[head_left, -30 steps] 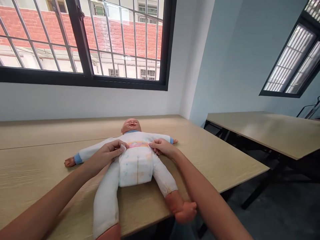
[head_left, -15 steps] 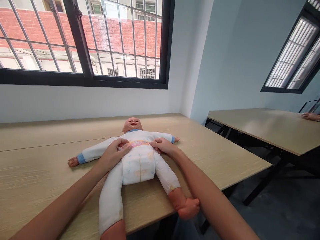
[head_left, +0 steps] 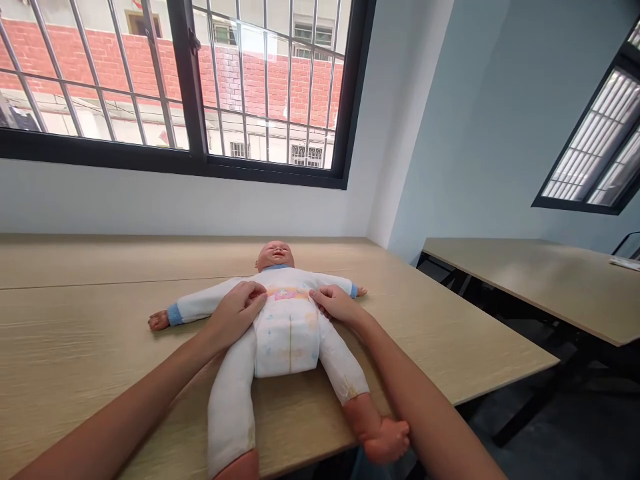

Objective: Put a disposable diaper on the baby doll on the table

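Observation:
A baby doll (head_left: 295, 277) in a white outfit with blue cuffs lies face up on the wooden table, its head toward the wall and its legs toward me. Around its hips sits a white diaper (head_left: 287, 343) with a coloured printed band at the waist. My left hand (head_left: 243, 307) is closed at the left end of that waistband, its thumb and fingers pinching the diaper's edge. At the right end, my right hand (head_left: 334, 302) pinches the waistband too, fingers partly curled out of sight. The doll's bare foot (head_left: 386, 440) hangs over the front table edge beside my right forearm.
The light wooden table (head_left: 440, 340) reaches back to the wall under a barred window (head_left: 270, 87). To the right, past a gap, stands a second table (head_left: 530, 277) with a white item (head_left: 625, 263) at its far edge.
The view has shifted slightly, so the doll and table appear a little lower and to the right. Both hands stay at the waistband. A hand on the far table is out of view.

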`<act>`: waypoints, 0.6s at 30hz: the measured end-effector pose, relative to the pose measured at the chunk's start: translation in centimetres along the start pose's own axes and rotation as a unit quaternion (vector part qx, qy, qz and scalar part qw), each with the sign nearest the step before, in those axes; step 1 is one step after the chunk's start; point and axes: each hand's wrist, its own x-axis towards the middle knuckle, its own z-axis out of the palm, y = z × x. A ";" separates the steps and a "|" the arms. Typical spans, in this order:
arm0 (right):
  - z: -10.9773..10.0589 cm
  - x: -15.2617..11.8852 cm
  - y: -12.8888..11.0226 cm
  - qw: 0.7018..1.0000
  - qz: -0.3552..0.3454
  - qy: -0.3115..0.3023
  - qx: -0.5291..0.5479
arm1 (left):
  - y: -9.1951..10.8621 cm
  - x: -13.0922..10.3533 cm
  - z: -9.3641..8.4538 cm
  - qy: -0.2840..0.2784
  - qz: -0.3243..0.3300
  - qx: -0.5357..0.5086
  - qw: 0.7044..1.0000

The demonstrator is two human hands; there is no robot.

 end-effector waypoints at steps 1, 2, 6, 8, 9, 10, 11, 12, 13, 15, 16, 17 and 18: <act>-0.1 -0.1 -0.1 1.000 -0.019 0.000 -0.018 | 0.0 -0.1 -0.1 0.000 0.004 0.001 1.000; -0.1 -0.3 -0.2 0.999 -0.040 0.001 -0.036 | 0.1 -0.1 -0.1 0.002 0.006 0.001 1.000; -0.3 -0.6 -0.5 0.992 -0.095 0.007 -0.081 | 0.3 -0.3 -0.1 0.013 0.023 -0.002 1.000; -0.3 -0.7 -0.6 0.992 -0.102 0.002 -0.075 | 0.4 -0.4 -0.2 0.013 0.032 -0.001 0.999; -0.3 -0.8 -0.7 0.992 -0.102 -0.004 -0.071 | 0.5 -0.5 -0.3 0.011 0.034 -0.001 0.999; -0.3 -0.8 -0.7 0.993 -0.102 -0.009 -0.066 | 0.6 -0.5 -0.3 0.009 0.035 -0.001 0.999; -0.3 -0.8 -0.8 0.993 -0.101 -0.015 -0.062 | 0.6 -0.6 -0.4 0.006 0.035 0.000 0.999; -0.3 -0.9 -0.8 0.993 -0.101 -0.018 -0.057 | 0.7 -0.6 -0.4 0.004 0.035 -0.001 0.999; -0.3 -1.0 -0.9 0.993 -0.100 -0.022 -0.053 | 0.8 -0.6 -0.4 0.004 0.035 -0.001 0.999; -0.3 -1.1 -1.0 0.994 -0.099 -0.027 -0.048 | 0.8 -0.6 -0.5 0.004 0.035 0.000 0.999; -0.4 -1.1 -1.1 0.994 -0.097 -0.029 -0.047 | 0.8 -0.6 -0.5 0.004 0.035 0.000 0.999; -0.4 -1.2 -1.1 0.994 -0.094 -0.032 -0.046 | 0.8 -0.6 -0.5 0.005 0.036 0.001 0.999; -0.4 -1.1 -1.2 0.994 -0.091 -0.034 -0.044 | 0.8 -0.6 -0.5 0.004 0.037 0.002 0.999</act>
